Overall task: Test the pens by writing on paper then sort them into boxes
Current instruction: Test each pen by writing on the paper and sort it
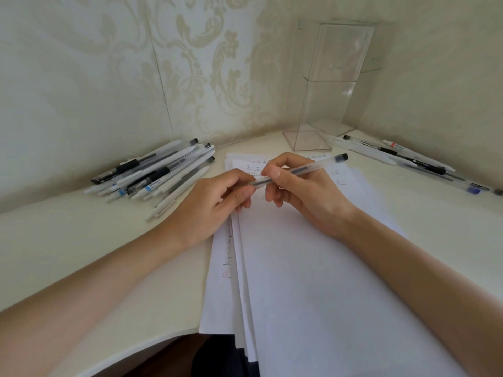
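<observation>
I hold one pen [299, 170] in both hands above the paper [313, 268], level, running from lower left to upper right. Left hand [215, 202]: fingers closed on the clear cap end of the pen. Right hand [304, 186]: thumb and forefinger pinch the barrel near its middle; the dark end sticks out past the knuckles toward the upper right. Whether the cap is seated or partly off, I cannot tell.

The paper is a loose stack of white sheets in the centre of the surface [68, 240], with red and dark characters written at the far end and along the left edge.

Left pile [155, 172]: many pens heaped against the wall. Right row [402, 159]: several pens lying beside the other wall. Clear box [326, 99] stands upright in the corner, between the two groups.
</observation>
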Available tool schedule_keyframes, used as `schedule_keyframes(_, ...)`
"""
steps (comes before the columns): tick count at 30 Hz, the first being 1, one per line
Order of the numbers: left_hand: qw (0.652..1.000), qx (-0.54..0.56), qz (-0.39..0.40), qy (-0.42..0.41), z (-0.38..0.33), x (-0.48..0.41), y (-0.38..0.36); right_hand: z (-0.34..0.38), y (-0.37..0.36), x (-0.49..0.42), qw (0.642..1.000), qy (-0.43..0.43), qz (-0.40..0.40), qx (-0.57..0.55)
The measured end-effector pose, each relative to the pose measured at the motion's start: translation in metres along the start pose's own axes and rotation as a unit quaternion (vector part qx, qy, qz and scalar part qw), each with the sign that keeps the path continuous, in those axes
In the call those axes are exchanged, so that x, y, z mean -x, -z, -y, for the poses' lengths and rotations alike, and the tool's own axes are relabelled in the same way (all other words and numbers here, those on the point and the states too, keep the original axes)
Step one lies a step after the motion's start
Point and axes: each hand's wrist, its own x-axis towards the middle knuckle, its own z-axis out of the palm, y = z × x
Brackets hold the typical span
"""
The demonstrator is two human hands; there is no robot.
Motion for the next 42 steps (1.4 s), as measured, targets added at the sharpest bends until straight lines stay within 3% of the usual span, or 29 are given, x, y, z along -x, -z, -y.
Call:
schedule_keyframes(2,0.998,-0.026,-0.053,0.008,0.002,0.001,0.002,-0.001,0.001,-0.001,0.999,-0.008,-0.029,0.018)
schedule_keyframes(5,0.98,-0.105,-0.167,0.03,0.012,0.003,0.02,-0.005,0.007,-0.001,0.987,0.007,-0.089,0.131)
schedule_keyframes(10,0.888,-0.322,-0.321,0.058,0.032,0.019,0.077,-0.012,0.005,0.001,0.948,-0.009,-0.107,0.299)
schedule_keyframes(13,0.848,-0.387,-0.342,0.12,0.043,0.028,0.093,-0.012,0.004,0.001,0.93,-0.01,-0.09,0.358)
schedule_keyframes(16,0.842,-0.387,-0.324,0.19,0.045,0.03,0.089,-0.012,0.002,0.001,0.916,-0.013,-0.077,0.394)
schedule_keyframes(20,0.883,-0.391,-0.257,0.038,0.019,0.015,0.064,-0.005,0.003,0.001,0.91,0.0,-0.079,0.406)
schedule_keyframes(23,0.945,-0.293,-0.142,-0.045,-0.006,-0.008,0.025,0.008,0.02,0.0,0.9,0.031,-0.12,0.418)
schedule_keyframes(25,0.964,-0.253,-0.056,-0.057,-0.019,-0.023,-0.006,0.018,0.04,0.001,0.891,0.04,-0.163,0.422)
schedule_keyframes(28,0.964,-0.249,0.051,-0.08,-0.031,-0.043,-0.049,0.025,0.081,0.009,0.86,0.026,-0.191,0.471)
schedule_keyframes(33,0.959,-0.224,0.157,-0.073,-0.023,-0.051,-0.087,0.014,0.155,0.033,0.78,-0.032,-0.27,0.564)
schedule_keyframes(36,0.964,-0.2,0.166,-0.057,-0.018,-0.05,-0.088,0.004,0.172,0.033,0.75,-0.052,-0.271,0.601)
schedule_keyframes(42,0.965,-0.195,0.164,-0.064,-0.014,-0.053,-0.09,-0.01,0.177,0.016,0.688,-0.096,-0.175,0.697)
